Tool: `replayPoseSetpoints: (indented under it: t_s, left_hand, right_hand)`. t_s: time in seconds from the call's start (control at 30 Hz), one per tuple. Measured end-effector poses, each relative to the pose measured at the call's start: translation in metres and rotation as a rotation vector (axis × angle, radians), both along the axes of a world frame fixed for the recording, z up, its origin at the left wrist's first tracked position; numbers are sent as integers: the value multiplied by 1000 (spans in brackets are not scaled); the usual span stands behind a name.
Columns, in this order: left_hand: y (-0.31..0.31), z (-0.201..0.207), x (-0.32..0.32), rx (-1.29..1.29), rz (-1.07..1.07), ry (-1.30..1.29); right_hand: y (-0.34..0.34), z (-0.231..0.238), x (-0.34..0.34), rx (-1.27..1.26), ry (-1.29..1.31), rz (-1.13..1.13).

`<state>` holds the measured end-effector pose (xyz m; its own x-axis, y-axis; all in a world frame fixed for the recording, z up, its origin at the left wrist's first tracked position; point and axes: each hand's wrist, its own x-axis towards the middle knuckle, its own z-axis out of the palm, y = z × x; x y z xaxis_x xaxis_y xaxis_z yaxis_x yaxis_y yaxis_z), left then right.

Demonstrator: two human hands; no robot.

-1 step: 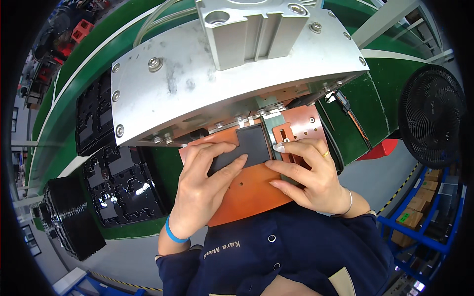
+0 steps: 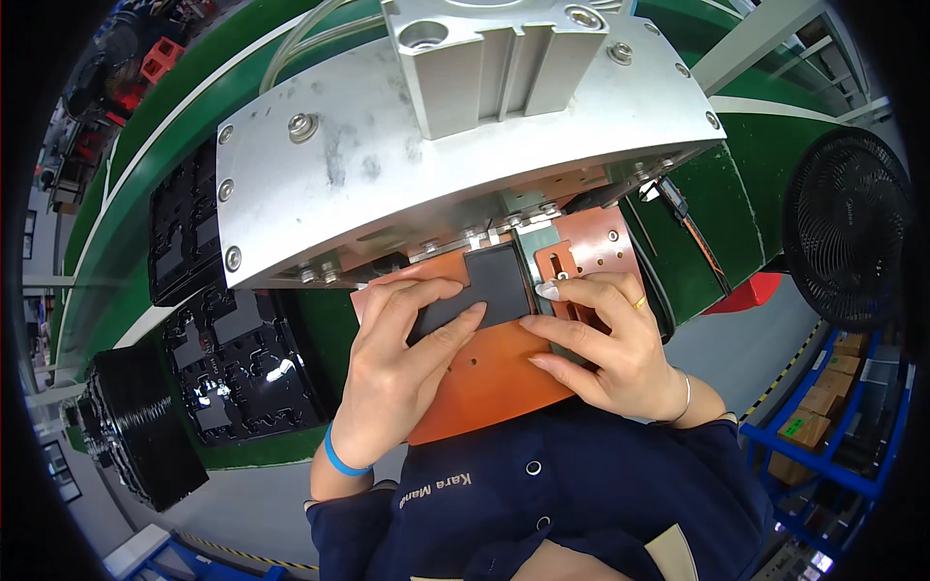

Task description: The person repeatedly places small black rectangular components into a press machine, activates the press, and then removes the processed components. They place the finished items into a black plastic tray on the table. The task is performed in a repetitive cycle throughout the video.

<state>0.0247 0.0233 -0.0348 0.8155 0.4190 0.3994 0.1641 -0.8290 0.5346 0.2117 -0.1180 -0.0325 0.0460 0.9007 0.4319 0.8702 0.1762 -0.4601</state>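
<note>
The orange plate (image 2: 499, 378) bears a flat, dark-grey piece (image 2: 498, 287).

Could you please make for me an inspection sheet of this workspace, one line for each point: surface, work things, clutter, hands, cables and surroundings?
Surface: green bench; an orange plate extends from under a metal fixture.
Job's things: a dark grey piece lies flat on the plate.
Clutter: black trays at left; a slim black-and-orange tool at right.
Hands: left hand has its fingers and thumb on the piece; right hand is at its right edge. How firmly either grips cannot be told.
Cables: pale tubes behind the fixture, upper left.
Surroundings: a black fan at right; a blue rack with cartons beyond.
</note>
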Motion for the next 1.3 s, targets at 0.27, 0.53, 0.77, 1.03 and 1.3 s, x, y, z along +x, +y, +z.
replayPoseSetpoints:
  t_s: [0.27, 0.53, 0.77, 1.03, 1.3]
  left_hand:
    - [1, 0, 3, -16, 23, 14]
    - [3, 0, 6, -7, 21, 6]
    - [3, -1, 5, -20, 21, -8]
    - [4, -2, 4, -28, 13, -19]
    - [4, -3, 6, -29, 17, -48]
  right_hand:
    - [-1, -1, 0, -23, 30, 21]
    - [-3, -3, 1, -97, -77, 88]
    - [-3, 0, -1, -132, -35, 82]
    - [-9, -8, 2, 95, 70, -41]
    - [-11, -13, 0, 182, 96, -229]
